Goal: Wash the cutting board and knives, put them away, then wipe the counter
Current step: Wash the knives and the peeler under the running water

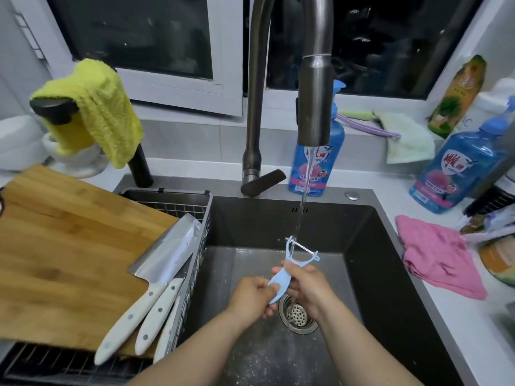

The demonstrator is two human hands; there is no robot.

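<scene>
A white counter (pixel 376 176) surrounds a dark sink (pixel 278 221). A pink cloth (pixel 437 257) lies crumpled on the counter along the sink's right edge. One blue bottle (pixel 320 168) stands at the sink's back edge, and another (pixel 457 174) stands near the back right corner. A wire rack (pixel 172 201) fills the sink's left side and carries a wooden cutting board (pixel 64 246). White-handled knives (pixel 167 252) lie at the board's right edge.

Sink (pixel 362 274): we held a peeler (pixel 281 282) over the drain (pixel 298 317), below the faucet (pixel 315 101). Left: cutting board (pixel 64 252) on a rack (pixel 178 201), three knives (pixel 150 296) on its right edge. Right, on the counter (pixel 473 316): a cloth (pixel 437 254), a bottle (pixel 457 174) behind it.
</scene>
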